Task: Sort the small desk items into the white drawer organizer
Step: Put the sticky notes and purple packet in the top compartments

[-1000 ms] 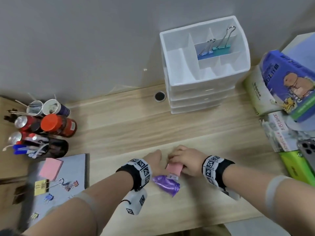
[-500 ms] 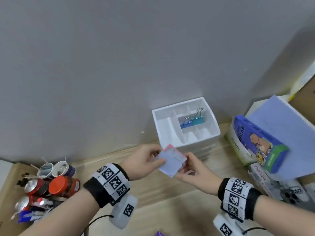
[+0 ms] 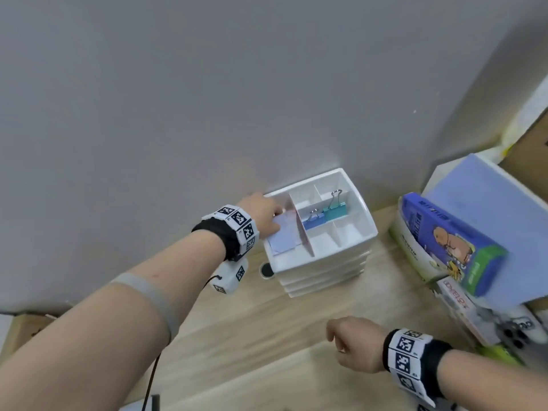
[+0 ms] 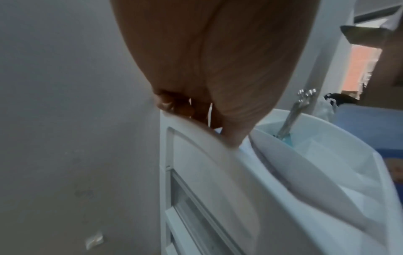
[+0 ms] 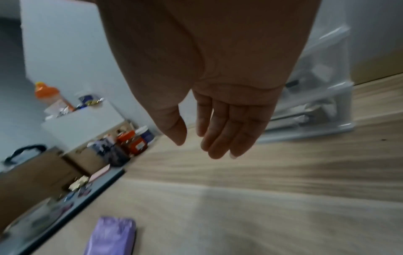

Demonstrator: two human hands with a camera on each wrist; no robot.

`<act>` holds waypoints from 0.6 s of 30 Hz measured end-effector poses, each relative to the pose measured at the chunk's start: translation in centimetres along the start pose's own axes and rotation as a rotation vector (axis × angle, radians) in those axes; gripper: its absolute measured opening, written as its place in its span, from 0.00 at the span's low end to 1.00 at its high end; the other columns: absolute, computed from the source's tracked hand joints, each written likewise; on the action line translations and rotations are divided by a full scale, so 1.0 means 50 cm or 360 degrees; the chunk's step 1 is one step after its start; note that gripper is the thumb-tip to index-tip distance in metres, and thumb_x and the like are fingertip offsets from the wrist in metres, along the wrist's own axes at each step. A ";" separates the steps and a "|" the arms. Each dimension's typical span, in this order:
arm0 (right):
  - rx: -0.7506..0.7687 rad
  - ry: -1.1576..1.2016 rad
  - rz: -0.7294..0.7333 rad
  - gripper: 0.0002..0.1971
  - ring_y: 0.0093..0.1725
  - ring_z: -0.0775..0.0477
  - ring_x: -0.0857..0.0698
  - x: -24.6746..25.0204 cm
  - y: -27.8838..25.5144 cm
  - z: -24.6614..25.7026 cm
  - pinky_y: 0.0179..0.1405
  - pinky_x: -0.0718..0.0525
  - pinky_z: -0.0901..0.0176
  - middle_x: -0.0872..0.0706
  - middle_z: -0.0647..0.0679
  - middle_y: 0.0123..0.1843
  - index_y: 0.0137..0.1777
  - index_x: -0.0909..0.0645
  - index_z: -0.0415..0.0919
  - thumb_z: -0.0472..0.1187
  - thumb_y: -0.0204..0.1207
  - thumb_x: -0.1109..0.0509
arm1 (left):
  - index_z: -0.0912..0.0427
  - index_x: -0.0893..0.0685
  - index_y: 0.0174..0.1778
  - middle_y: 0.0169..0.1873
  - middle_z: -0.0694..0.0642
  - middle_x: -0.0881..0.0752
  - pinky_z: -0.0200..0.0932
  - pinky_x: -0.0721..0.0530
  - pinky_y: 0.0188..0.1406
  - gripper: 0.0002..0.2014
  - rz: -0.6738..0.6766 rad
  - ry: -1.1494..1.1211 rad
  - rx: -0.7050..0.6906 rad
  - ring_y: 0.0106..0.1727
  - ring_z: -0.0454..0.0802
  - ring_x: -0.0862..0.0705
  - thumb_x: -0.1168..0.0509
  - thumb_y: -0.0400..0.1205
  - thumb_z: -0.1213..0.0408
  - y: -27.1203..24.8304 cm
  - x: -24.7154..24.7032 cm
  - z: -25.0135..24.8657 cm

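Observation:
The white drawer organizer (image 3: 323, 275) stands against the wall, with a blue binder clip (image 3: 315, 223) and a teal binder clip (image 3: 336, 209) in a middle compartment. My left hand (image 3: 265, 215) reaches over its left rim and pinches a sticky note pad (image 3: 284, 237), pale with a pink edge, which lies tilted in the long left compartment. In the left wrist view the curled fingers (image 4: 174, 106) sit at the organizer (image 4: 218, 189) rim, thumb pointing down inside. My right hand (image 3: 353, 345) hovers over the desk, fingers (image 5: 220, 131) straight and empty.
Tissue packs (image 3: 450, 241) and a phone (image 3: 516, 333) crowd the right side. A cable hole (image 3: 267, 269) sits left of the organizer. A purple packet (image 5: 111, 236) lies on the desk near me; cans and cups (image 5: 133, 139) and a grey mat (image 5: 72, 195) with clips are at left.
Both hands lifted the pad off the desk. The left hand then carried it alone into the organizer's left compartment, while the right hand let go and dropped back over the desk.

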State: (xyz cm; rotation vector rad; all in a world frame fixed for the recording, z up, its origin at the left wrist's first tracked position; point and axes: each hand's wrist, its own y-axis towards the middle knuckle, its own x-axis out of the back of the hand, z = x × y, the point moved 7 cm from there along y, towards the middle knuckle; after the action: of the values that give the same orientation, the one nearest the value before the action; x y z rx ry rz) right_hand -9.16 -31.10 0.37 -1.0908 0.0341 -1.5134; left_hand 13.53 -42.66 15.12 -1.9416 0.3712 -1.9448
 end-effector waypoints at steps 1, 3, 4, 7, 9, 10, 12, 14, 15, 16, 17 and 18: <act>0.0038 -0.0060 0.0036 0.19 0.50 0.46 0.18 -0.020 0.008 0.007 0.48 0.22 0.56 0.18 0.52 0.54 0.66 0.25 0.46 0.45 0.76 0.32 | 0.50 0.23 0.34 0.33 0.52 0.20 0.48 0.22 0.43 0.05 -0.0009 0.0100 0.0022 0.52 0.60 0.19 0.36 0.76 0.58 -0.002 -0.006 -0.002; 0.0171 -0.0159 0.0137 0.25 0.58 0.39 0.17 -0.075 0.029 0.030 0.55 0.20 0.50 0.21 0.45 0.66 0.72 0.30 0.45 0.46 0.76 0.29 | 0.52 0.16 0.54 0.48 0.56 0.16 0.51 0.24 0.53 0.13 -0.0097 0.0262 -0.0013 0.59 0.60 0.23 0.35 0.77 0.53 0.002 -0.027 -0.007; 0.0257 -0.0210 0.0198 0.29 0.60 0.37 0.18 -0.109 0.039 0.048 0.58 0.20 0.47 0.24 0.43 0.69 0.74 0.32 0.44 0.47 0.75 0.27 | 0.53 0.19 0.65 0.55 0.57 0.16 0.53 0.25 0.59 0.22 -0.0137 0.0325 -0.0021 0.62 0.61 0.24 0.35 0.77 0.50 -0.003 -0.035 -0.010; 0.0374 -0.0331 0.0225 0.37 0.59 0.32 0.19 -0.197 0.061 0.106 0.57 0.18 0.39 0.23 0.37 0.65 0.72 0.33 0.40 0.57 0.69 0.24 | 0.55 0.22 0.71 0.61 0.60 0.19 0.54 0.26 0.62 0.26 -0.0433 0.0193 -0.0018 0.63 0.62 0.25 0.37 0.78 0.49 -0.027 -0.042 -0.011; 0.0338 -0.0356 0.0189 0.38 0.55 0.30 0.17 -0.247 0.075 0.131 0.55 0.16 0.39 0.21 0.35 0.60 0.66 0.32 0.38 0.62 0.64 0.24 | 0.58 0.20 0.67 0.60 0.61 0.20 0.55 0.24 0.62 0.24 -0.0601 -0.0033 -0.0019 0.62 0.63 0.26 0.36 0.78 0.51 -0.049 -0.052 -0.003; 0.0305 -0.0383 0.0187 0.39 0.55 0.30 0.17 -0.269 0.081 0.138 0.55 0.16 0.40 0.20 0.34 0.59 0.65 0.32 0.37 0.64 0.64 0.25 | 0.60 0.19 0.67 0.61 0.62 0.21 0.56 0.24 0.63 0.24 -0.0668 -0.0112 -0.0026 0.62 0.63 0.26 0.35 0.78 0.52 -0.060 -0.055 -0.001; 0.0253 -0.0465 0.0231 0.40 0.55 0.31 0.17 -0.306 0.094 0.142 0.55 0.17 0.41 0.20 0.33 0.59 0.66 0.32 0.35 0.63 0.65 0.24 | 0.62 0.20 0.68 0.66 0.64 0.24 0.56 0.24 0.67 0.24 -0.0719 -0.0194 -0.0033 0.66 0.64 0.28 0.34 0.77 0.54 -0.075 -0.069 0.003; 0.0247 -0.0538 0.0261 0.35 0.54 0.32 0.16 -0.325 0.110 0.142 0.53 0.17 0.41 0.20 0.33 0.59 0.65 0.32 0.35 0.57 0.67 0.24 | 0.62 0.21 0.69 0.69 0.65 0.26 0.56 0.25 0.69 0.25 -0.0716 -0.0222 -0.0069 0.70 0.64 0.29 0.34 0.78 0.53 -0.084 -0.079 0.003; 0.0251 -0.0573 0.0258 0.31 0.55 0.32 0.16 -0.327 0.116 0.141 0.53 0.16 0.41 0.19 0.34 0.59 0.65 0.32 0.36 0.52 0.69 0.24 | 0.62 0.21 0.69 0.70 0.64 0.26 0.57 0.26 0.70 0.25 -0.0707 -0.0220 -0.0091 0.72 0.64 0.30 0.35 0.79 0.53 -0.085 -0.082 0.001; 0.0253 -0.0602 0.0261 0.28 0.56 0.31 0.16 -0.329 0.122 0.139 0.53 0.16 0.41 0.19 0.34 0.61 0.65 0.31 0.36 0.45 0.70 0.24 | 0.62 0.20 0.69 0.70 0.63 0.25 0.58 0.25 0.70 0.25 -0.0691 -0.0204 -0.0107 0.73 0.64 0.31 0.36 0.79 0.52 -0.083 -0.085 0.000; 0.0249 -0.0632 0.0283 0.27 0.58 0.31 0.16 -0.330 0.127 0.135 0.55 0.16 0.40 0.19 0.33 0.63 0.66 0.31 0.36 0.40 0.71 0.25 | 0.62 0.19 0.68 0.69 0.62 0.23 0.59 0.24 0.69 0.24 -0.0657 -0.0175 -0.0120 0.74 0.64 0.31 0.37 0.79 0.51 -0.081 -0.088 -0.002; 0.0247 -0.0653 0.0300 0.27 0.60 0.30 0.17 -0.327 0.130 0.129 0.57 0.18 0.40 0.20 0.33 0.65 0.68 0.31 0.36 0.36 0.71 0.26 | 0.61 0.18 0.67 0.68 0.59 0.21 0.60 0.24 0.68 0.24 -0.0617 -0.0139 -0.0133 0.74 0.63 0.31 0.39 0.79 0.51 -0.079 -0.091 -0.005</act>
State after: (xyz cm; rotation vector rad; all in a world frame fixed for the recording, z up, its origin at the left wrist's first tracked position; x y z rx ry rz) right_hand -2.60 -16.55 -9.50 -1.2166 -0.2540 -1.0850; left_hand 12.93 -37.16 12.73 -2.2806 0.0533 -2.0899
